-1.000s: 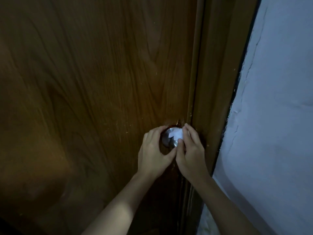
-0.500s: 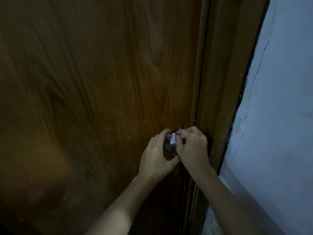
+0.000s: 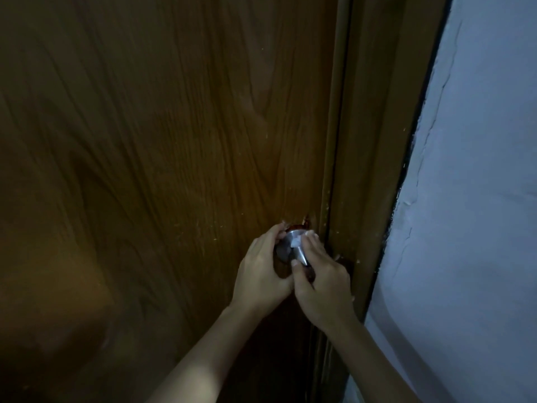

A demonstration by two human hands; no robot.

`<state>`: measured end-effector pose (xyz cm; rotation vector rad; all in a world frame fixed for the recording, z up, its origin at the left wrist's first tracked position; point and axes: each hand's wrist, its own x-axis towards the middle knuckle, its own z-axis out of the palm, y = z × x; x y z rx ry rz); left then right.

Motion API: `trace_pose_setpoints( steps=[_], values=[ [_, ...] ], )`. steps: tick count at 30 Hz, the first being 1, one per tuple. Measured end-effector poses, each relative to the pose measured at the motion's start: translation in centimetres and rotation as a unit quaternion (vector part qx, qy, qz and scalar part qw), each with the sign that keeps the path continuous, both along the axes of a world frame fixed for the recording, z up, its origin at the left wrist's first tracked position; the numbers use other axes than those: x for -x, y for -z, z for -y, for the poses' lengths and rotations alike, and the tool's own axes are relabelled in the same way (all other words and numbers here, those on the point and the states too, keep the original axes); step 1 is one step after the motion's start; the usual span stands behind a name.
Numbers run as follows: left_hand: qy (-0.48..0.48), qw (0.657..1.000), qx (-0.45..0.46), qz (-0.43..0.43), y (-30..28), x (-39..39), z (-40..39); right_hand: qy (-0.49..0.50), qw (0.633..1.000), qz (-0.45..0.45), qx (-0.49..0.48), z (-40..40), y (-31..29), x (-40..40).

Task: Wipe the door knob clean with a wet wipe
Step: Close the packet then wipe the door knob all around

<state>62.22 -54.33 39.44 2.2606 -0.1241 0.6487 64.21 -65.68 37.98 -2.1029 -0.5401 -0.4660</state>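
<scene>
Door knob (image 3: 290,245) near the door's (image 3: 174,170) right edge, largely hidden: left hand (image 3: 261,271) curls around it; right hand (image 3: 322,283) fingers pinch a mostly covered wet wipe (image 3: 295,242) against it.

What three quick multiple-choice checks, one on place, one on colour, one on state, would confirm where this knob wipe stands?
1. Where is the wipe?
A. On the knob under the right hand
B. Lying on the wall
C. Stuck on the door high above the knob

2. What colour is the knob?
A. Black
B. Silver metal
C. Red

3. What is the left hand doing?
A. Hanging away from the door
B. Pressing flat on the wall
C. Curled round the knob's left side

Answers: 1 A, a white scrap shows at the right hand's fingertips against the knob. 2 B, the part showing between the hands shines silver. 3 C, its fingers wrap over the knob's left edge.
</scene>
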Motion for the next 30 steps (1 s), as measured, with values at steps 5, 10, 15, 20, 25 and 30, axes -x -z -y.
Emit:
trace_pose_setpoints(
  steps=[5,10,15,20,25,30],
  values=[
    [-0.007,1.0,-0.006,0.002,0.2,-0.1,0.0,0.031,0.998,-0.026,-0.056,0.1,0.0,0.0],
    [-0.003,1.0,-0.01,0.003,0.0,-0.1,0.1,0.04,0.989,-0.1,-0.106,0.0,-0.4,-0.1],
    [-0.001,1.0,-0.009,0.004,0.1,-0.1,0.0,0.023,0.992,-0.084,-0.093,0.3,-1.1,-0.1],
    [-0.009,1.0,-0.013,0.007,0.2,-0.2,0.2,0.043,0.952,-0.228,-0.202,0.0,-1.0,-0.4],
    [-0.014,1.0,-0.024,0.015,0.3,-0.1,0.2,-0.12,0.717,-0.469,-0.502,0.3,-0.8,-1.0],
    [-0.002,1.0,-0.013,0.0,0.0,-0.2,-0.2,0.041,0.832,-0.341,-0.437,-2.4,-0.3,0.4]
  ],
)
